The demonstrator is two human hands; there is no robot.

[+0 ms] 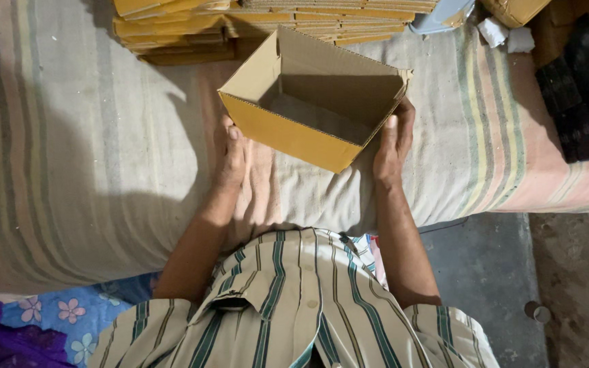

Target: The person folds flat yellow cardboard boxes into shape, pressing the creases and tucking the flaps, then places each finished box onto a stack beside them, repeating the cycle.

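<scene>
We hold an open cardboard box (315, 95) between both hands, and it sits on a striped cloth (69, 157) that covers the surface in front of us. Our left hand (232, 153) lies flat against the near left corner of the box, fingers pressed together and the thumb up along the yellow outer wall; it presses rather than pinches. Our right hand (393, 143) cups the right corner, with the thumb laid up the side wall and the fingers wrapped behind it, so this grip is loosely spread around the edge. The box therefore lies directly between the two grips and slightly ahead of them, its open top facing up and its inside bare. Its long axis runs roughly from our left hand to our right, turned a little so that the near right corner points toward our body. Both hands are touching it, neither noticeably nearer than the other. Beyond the box, well past either grip, a stack of flattened cartons (253, 24) lies on the cloth, and dark blocks (581, 95) sit far off to the right of our right hand.
</scene>
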